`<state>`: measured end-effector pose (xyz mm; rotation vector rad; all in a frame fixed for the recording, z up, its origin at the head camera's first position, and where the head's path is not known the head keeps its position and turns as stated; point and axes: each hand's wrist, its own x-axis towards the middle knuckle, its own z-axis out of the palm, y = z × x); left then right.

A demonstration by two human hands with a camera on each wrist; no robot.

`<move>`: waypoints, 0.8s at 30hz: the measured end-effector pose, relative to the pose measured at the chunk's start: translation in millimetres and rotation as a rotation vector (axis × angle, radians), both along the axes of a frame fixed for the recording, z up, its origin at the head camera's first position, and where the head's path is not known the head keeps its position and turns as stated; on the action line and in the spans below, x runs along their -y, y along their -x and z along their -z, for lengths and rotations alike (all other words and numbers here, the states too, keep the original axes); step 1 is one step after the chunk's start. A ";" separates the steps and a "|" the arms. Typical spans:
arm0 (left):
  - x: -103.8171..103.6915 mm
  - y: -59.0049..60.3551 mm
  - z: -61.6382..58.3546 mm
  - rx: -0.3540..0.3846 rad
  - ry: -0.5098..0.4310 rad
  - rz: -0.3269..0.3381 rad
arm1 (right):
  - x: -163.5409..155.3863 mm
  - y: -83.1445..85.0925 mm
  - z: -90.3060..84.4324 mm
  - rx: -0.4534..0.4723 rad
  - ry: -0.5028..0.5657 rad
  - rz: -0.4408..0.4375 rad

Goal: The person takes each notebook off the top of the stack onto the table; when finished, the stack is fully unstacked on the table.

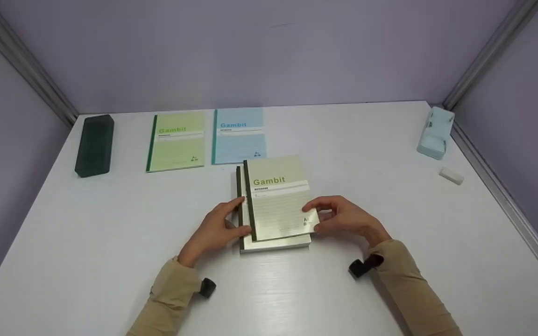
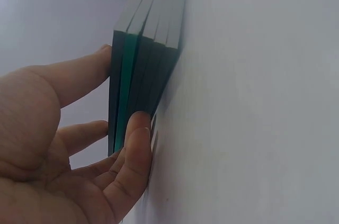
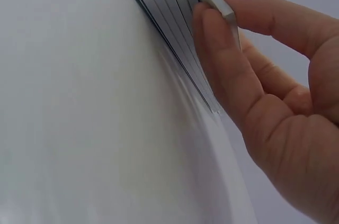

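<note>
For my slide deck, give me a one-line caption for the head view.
Both hands, left and right, hold a stack of notebooks on a white table.

Pale green ruled notebook (image 1: 278,198) with dark spine; beyond, green notebook (image 1: 176,142), blue notebook (image 1: 238,136), dark green case (image 1: 95,145); white surface (image 1: 110,224).

The scene is viewed by the head camera from above the near edge, facing forward and down over the counter (image 1: 390,140). The notebook stack (image 1: 273,205) is seen very near by both wrist cameras, from its left and right edges.
</note>
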<state>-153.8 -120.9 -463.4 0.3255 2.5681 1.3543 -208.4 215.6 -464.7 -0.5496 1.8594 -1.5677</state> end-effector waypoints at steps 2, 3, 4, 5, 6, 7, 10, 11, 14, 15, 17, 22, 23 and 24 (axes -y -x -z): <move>0.8 -0.2 0.4 -0.005 -0.006 0.002 | 0.5 -0.4 -0.8 0.009 0.008 0.002; 1.0 -0.2 0.4 -0.007 -0.005 0.003 | 0.7 -0.8 -1.7 0.005 0.008 0.001; 1.1 -0.1 0.6 -0.009 -0.002 0.002 | 0.7 -1.1 -2.6 -0.002 0.003 0.001; 1.2 0.1 0.9 -0.012 -0.002 0.003 | 0.7 -1.7 -4.0 -0.009 0.000 -0.001; 1.3 0.4 1.3 -0.015 -0.002 0.005 | 0.9 -1.9 -5.2 -0.019 -0.005 -0.004; 1.4 0.3 1.3 -0.013 0.000 0.003 | 1.2 -2.0 -6.4 -0.031 -0.012 -0.006; 1.5 0.1 2.7 -0.020 -0.003 0.002 | 1.0 -2.1 -10.2 -0.094 -0.033 0.006; 1.7 0.0 3.3 -0.024 -0.007 0.003 | 1.0 -2.0 -11.3 -0.111 -0.037 0.011; 1.9 -0.4 3.9 -0.035 -0.002 0.007 | 0.4 -1.8 -14.3 -0.154 -0.036 0.035; 1.9 -0.1 4.1 -0.035 0.001 0.007 | 0.3 -1.9 -15.5 -0.158 -0.035 0.042; 1.6 0.2 3.0 -0.030 0.007 0.010 | 0.4 -1.8 -17.4 -0.150 -0.029 0.052; 1.1 -0.2 0.6 -0.010 0.011 0.006 | 2.4 -2.6 -23.5 -0.146 -0.049 0.068; 1.3 -0.4 0.5 -0.007 0.012 0.006 | 3.0 -2.7 -25.2 -0.152 -0.055 0.070; 1.5 -0.7 0.6 -0.006 0.012 0.007 | 3.6 -2.7 -27.1 -0.158 -0.058 0.070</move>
